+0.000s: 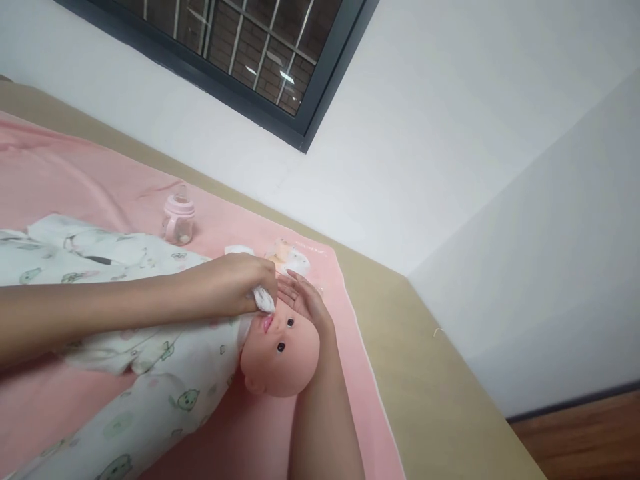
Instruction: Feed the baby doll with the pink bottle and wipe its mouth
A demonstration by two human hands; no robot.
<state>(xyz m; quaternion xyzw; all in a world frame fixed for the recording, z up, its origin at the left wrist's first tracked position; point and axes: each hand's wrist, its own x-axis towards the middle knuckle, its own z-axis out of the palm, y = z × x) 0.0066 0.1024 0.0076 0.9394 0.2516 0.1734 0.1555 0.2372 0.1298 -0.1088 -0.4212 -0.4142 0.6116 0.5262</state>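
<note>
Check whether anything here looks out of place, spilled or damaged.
A small pale curl lies alone on the tan surface near its edge, like a stray thread; too small to identify. The bottle stands upright; no spill shows.

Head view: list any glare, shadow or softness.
Head view: small white glare streaks on the window; diffuse light on the white wall; a darker, soft-edged shadow on the pink cloth beside the doll; lettering near the cloth's corner too small and soft to read.

The tan tabletop (400,347) carries a pink cloth (370,413) (white-edged, with wrinkles toward the far left); a small pale strand (438,330) lies at the right-hand edge.
</note>
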